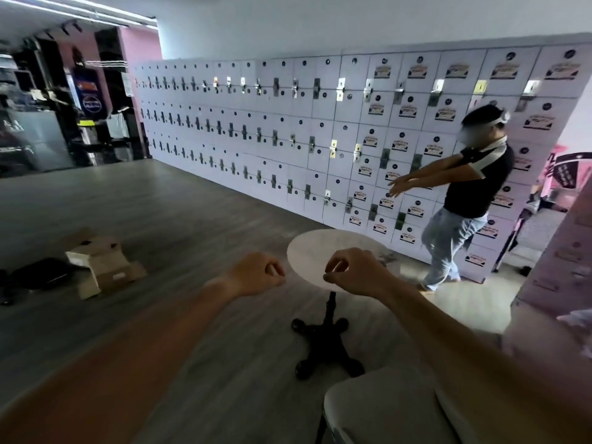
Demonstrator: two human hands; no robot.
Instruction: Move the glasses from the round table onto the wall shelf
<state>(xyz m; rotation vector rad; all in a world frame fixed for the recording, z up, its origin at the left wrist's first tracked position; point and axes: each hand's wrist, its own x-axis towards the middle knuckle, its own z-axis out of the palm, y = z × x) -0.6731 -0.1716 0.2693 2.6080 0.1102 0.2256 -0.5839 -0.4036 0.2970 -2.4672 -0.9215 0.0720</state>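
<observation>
Both of our bare arms reached forward over the grey plank floor (pixel 179 219). Our left hand (pixel 256 274) hung just left of the round counter (pixel 320 248), its fingers curled in and thumb touching fingertips, closed on nothing we could make out. Our right hand (pixel 352 272) hovered in front of the near edge of the counter's white top, likewise pinched shut, thumb against forefinger, with no object visible in it. We could not find the glasses on the counter top; a faint dark smudge near its right edge was too blurred to name. No wall shelf could be told apart in the view either.

The counter stood on a black post with a black spreading foot (pixel 326 347). Behind it ran a long wall of white lockers (pixel 256 129), many with stickers on their doors at the right end. Another person (pixel 464 193) in a dark top and light jeans stood before the lockers, to the right of the counter, both arms stretched out to the left. On the floor at the left lay open cardboard boxes (pixel 102 264) beside a dark bag (pixel 41 274). A pale grey cushioned seat (pixel 384 411) showed at the bottom right, near us.
</observation>
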